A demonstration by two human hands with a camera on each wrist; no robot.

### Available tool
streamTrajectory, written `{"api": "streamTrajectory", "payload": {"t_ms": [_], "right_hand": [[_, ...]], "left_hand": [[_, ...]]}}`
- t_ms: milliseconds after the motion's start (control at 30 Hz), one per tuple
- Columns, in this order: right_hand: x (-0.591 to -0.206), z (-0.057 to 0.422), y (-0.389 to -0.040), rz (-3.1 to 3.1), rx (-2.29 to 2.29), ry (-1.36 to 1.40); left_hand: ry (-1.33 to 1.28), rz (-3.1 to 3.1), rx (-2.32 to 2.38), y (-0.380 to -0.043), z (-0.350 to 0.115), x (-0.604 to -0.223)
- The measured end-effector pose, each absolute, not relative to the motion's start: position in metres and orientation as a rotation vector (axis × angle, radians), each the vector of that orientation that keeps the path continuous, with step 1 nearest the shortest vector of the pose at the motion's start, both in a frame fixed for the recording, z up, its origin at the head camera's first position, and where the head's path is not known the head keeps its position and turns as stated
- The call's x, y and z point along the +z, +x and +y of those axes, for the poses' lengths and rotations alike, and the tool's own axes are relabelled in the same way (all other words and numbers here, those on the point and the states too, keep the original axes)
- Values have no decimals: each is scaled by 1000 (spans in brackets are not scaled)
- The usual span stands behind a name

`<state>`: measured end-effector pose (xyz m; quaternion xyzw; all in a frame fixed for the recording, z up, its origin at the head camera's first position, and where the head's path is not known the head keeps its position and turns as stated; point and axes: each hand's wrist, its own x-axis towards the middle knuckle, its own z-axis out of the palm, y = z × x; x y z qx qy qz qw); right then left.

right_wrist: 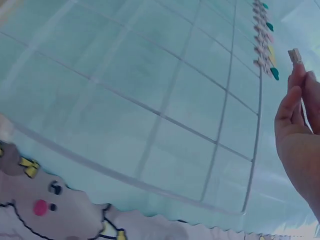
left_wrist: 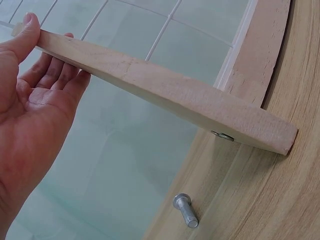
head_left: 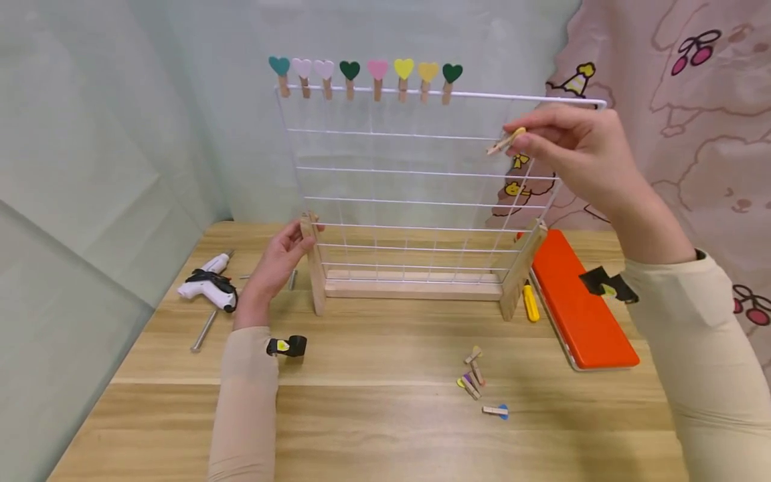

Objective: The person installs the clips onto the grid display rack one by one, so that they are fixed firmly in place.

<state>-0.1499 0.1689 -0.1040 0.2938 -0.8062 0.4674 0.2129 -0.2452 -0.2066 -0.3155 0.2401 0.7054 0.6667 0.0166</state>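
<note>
A white wire grid rack (head_left: 421, 174) stands upright in a wooden base (head_left: 415, 289). Along the left part of its top bar sit several heart clothespins (head_left: 377, 71) in teal, pale lilac, green, pink, yellow and orange. My right hand (head_left: 578, 150) pinches a small wooden clothespin (head_left: 506, 141) with a yellowish head, in front of the grid and below the top bar, apart from it. At the left, my left hand (head_left: 280, 258) grips the upper end of the wooden side post (left_wrist: 165, 90), thumb on one side and fingers on the other.
Several loose clothespins (head_left: 472, 378) lie on the table (head_left: 361, 415) in front of the rack. To the right are an orange-red case (head_left: 578, 301) and a yellow-handled tool (head_left: 531, 303). A white glue gun (head_left: 211, 281) and a bolt (head_left: 205, 331) lie at the left.
</note>
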Motion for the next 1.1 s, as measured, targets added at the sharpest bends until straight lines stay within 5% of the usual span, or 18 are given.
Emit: {"api": "streamTrajectory", "payload": {"t_ms": [333,1100], "right_hand": [[-64,146,-175,-2190,1446,536],[-70,131,-192,-2182,541,588]], "left_hand": [[766,2152,2124,-255,-209,-326],[775,2137,2131,-256,-208,-327]]}}
